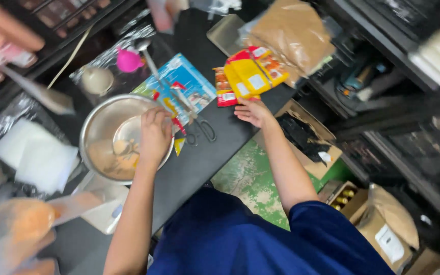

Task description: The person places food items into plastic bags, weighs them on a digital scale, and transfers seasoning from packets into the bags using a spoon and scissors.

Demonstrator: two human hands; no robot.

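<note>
My left hand point(155, 133) hovers over the rim of a steel bowl point(98, 127), fingers closed on a small red and yellow sachet point(178, 133). The bowl holds brownish contents and stands on the black table point(204, 158). My right hand point(253, 112) lies on the table with its fingers apart, just below a stack of yellow and red packets point(250, 74), and holds nothing. Black-handled scissors point(202, 131) lie between my two hands.
A blue packet point(182, 84), a long spoon point(148, 56) and a pink object point(128, 60) lie beyond the bowl. A brown bag point(291, 33) sits far right, white sheets point(36, 153) left. Cardboard boxes point(306, 137) stand on the green floor point(250, 178).
</note>
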